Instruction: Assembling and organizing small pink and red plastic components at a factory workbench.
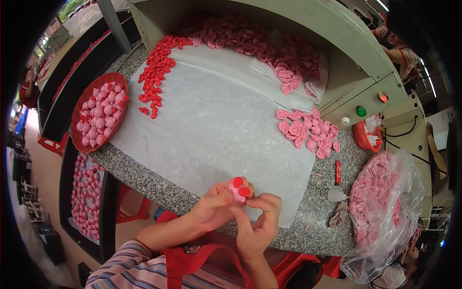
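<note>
Over the near edge of the white sheet, my left hand is closed around a small pink rounded toy part. Two red disc-like pieces sit on it, one at its top and one at its right side. My right hand is closed with bent fingers, its fingertips against the lower right of the same part. What the fingers cover of its underside is hidden. Farther off, a trail of small red pieces lies along the sheet's left side. Loose pink hollow pieces lie in a pile to the right.
A red bowl of pink-and-red parts stands at the left. More pink shells fill the back of a pale metal housing. On the granite worktop are a red tube, a small bottle and a plastic bag of pink pieces.
</note>
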Action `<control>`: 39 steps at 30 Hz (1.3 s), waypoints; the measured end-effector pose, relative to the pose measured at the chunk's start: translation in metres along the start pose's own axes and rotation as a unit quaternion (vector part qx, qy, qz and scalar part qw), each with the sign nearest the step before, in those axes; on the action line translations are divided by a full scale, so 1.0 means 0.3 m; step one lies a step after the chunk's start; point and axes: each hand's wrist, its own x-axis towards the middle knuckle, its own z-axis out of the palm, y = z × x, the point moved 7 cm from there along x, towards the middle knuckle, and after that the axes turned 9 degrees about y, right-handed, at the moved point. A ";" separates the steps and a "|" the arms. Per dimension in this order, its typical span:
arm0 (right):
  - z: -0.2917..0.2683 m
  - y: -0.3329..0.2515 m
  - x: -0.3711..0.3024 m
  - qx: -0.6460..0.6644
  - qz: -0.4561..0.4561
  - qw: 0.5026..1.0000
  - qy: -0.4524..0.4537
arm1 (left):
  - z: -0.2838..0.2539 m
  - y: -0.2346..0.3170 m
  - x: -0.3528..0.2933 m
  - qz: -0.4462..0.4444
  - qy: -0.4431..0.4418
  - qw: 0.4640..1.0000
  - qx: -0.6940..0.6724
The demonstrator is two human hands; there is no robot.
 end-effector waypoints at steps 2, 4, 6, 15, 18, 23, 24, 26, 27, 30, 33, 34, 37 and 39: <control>-0.002 0.018 -0.001 0.025 0.031 0.999 0.011 | -0.004 -0.005 -0.006 0.000 -0.007 1.000 0.000; -0.003 0.016 0.005 0.026 0.029 0.999 0.013 | -0.002 -0.008 -0.004 0.003 -0.016 1.000 -0.001; -0.002 0.017 0.007 0.027 0.028 0.999 0.015 | 0.000 -0.006 -0.002 0.012 -0.014 1.000 -0.010; -0.010 0.019 -0.003 0.031 0.006 0.999 0.022 | -0.003 -0.011 -0.007 0.027 -0.042 0.999 -0.002; -0.014 0.045 0.002 0.059 0.025 0.998 0.016 | -0.022 -0.012 -0.008 0.046 -0.004 0.998 0.043; -0.037 0.092 -0.010 0.133 0.032 0.990 -0.021 | 0.013 0.066 -0.002 0.075 -0.047 0.972 0.218; -0.039 0.099 -0.011 0.133 0.032 0.990 -0.022 | 0.013 0.070 -0.004 0.064 -0.046 0.966 0.245; -0.052 0.093 -0.009 0.169 0.005 0.986 -0.008 | 0.030 0.085 -0.014 0.067 -0.051 0.966 0.244; -0.045 0.085 -0.004 0.169 0.005 0.986 -0.009 | 0.038 0.087 -0.018 0.071 -0.056 0.966 0.244; -0.015 0.043 0.009 0.136 -0.053 0.989 -0.032 | 0.042 0.075 -0.024 0.084 -0.086 0.961 0.250; 0.026 0.051 0.002 0.071 -0.064 0.990 -0.104 | 0.042 0.076 -0.022 0.110 -0.086 0.958 0.251; 0.034 0.053 0.001 0.095 -0.038 0.988 -0.119 | 0.044 0.076 -0.024 0.110 -0.086 0.958 0.251; 0.065 0.046 -0.001 0.163 0.037 0.976 -0.136 | 0.055 0.071 -0.030 0.100 -0.083 0.952 0.278; 0.079 0.051 0.004 0.207 0.087 0.965 -0.138 | 0.062 0.073 -0.031 0.114 -0.077 0.940 0.311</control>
